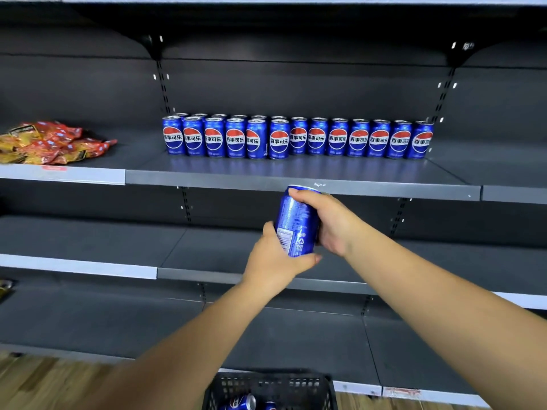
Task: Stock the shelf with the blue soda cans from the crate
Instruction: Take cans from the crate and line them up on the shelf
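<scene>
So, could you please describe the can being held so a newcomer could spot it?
Start at the shelf with the row of cans. Just below its front edge, both hands hold one blue can. Unlike the others, it shows its barcode side.

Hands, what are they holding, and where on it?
One blue soda can: right hand grips its top and side, left hand its bottom.

**One blue can in my hands, a row on the shelf**

I hold a blue soda can [297, 223] upright, slightly tilted, barcode facing me. Beyond my fingertips, more blue cans [297, 138] stand upright on the shelf [302, 184], logos outward. Below my wrists, the black crate [270, 386] holds cans lying down.
</scene>
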